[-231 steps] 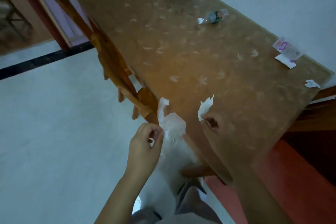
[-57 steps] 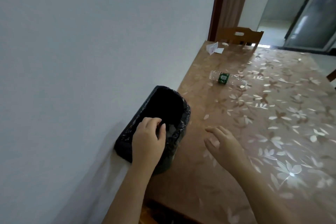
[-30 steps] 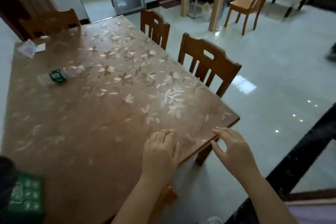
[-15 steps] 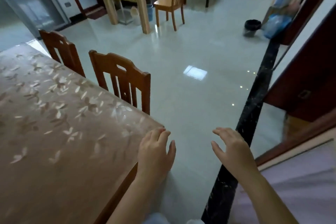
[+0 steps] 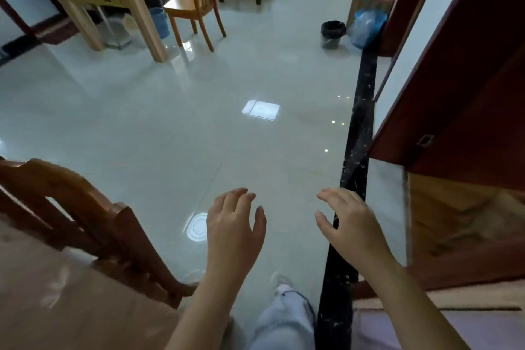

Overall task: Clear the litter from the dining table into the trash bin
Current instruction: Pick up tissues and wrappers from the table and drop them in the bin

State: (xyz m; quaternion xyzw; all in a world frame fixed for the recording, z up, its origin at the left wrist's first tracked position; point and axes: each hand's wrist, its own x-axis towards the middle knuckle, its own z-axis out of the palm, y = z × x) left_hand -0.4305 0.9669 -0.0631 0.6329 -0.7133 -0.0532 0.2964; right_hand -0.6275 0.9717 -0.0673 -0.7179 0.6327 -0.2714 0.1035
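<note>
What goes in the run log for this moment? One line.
left hand: open, empty | right hand: open, empty | dining table: corner visible | litter: none visible

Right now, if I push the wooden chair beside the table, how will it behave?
The wooden chair looks rigid and rather heavy. On the glossy tiled floor it would probably slide easily. Pushed high on its tall backrest, it might tip.

Single head view, looking forward-down over tiled floor (image 5: 176, 128); table corner (image 5: 71, 307) lower left.
</note>
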